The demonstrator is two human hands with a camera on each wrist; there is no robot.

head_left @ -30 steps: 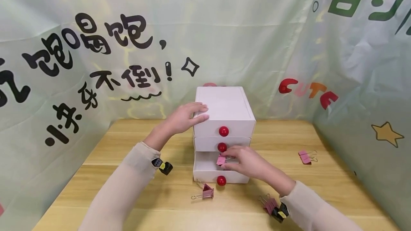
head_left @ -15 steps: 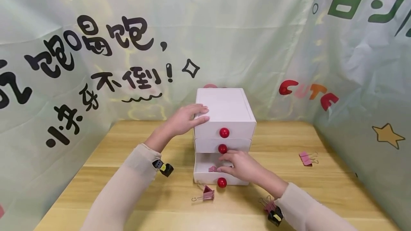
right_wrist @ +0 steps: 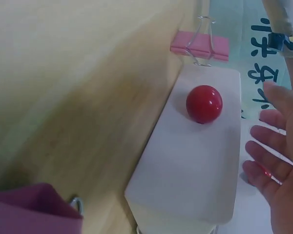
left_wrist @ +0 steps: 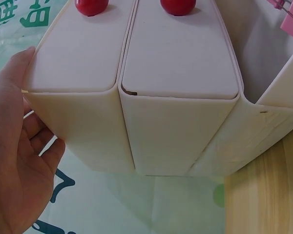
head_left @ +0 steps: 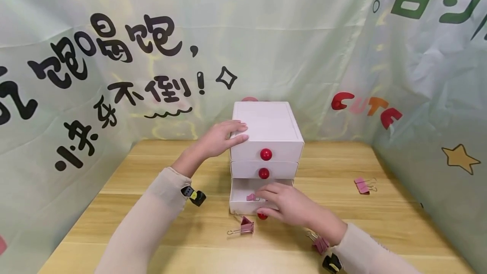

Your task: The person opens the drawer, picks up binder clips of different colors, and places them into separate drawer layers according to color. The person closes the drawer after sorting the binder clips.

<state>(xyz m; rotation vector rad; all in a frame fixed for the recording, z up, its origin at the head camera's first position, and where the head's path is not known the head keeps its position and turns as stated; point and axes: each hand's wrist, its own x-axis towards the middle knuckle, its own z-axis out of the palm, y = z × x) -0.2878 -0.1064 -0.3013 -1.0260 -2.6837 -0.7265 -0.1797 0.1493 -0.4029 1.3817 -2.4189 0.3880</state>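
Note:
A small white drawer cabinet (head_left: 266, 121) with red knobs stands on the table. Its bottom drawer (head_left: 243, 207) is pulled out, and a pink binder clip (head_left: 251, 197) lies inside. My left hand (head_left: 220, 138) rests on the cabinet's top left edge, fingers extended over it. My right hand (head_left: 291, 206) hovers by the bottom drawer's front, fingers spread and nothing in them; it partly covers that drawer and its knob (head_left: 262, 216) in the head view. The right wrist view shows the palm (right_wrist: 288, 170) facing the drawer front, beside the red knob (right_wrist: 204, 104).
One binder clip (head_left: 246, 226) lies on the table just before the drawer's left corner. Another binder clip (head_left: 320, 244) is beneath the right wrist, and a third pink clip (head_left: 363, 186) lies farther right. A printed cloth (head_left: 304, 54) hangs behind the table.
My right hand released the pink binder clip into the bottom drawer, then drew back and down toward the drawer's front. The left hand has stayed on the cabinet.

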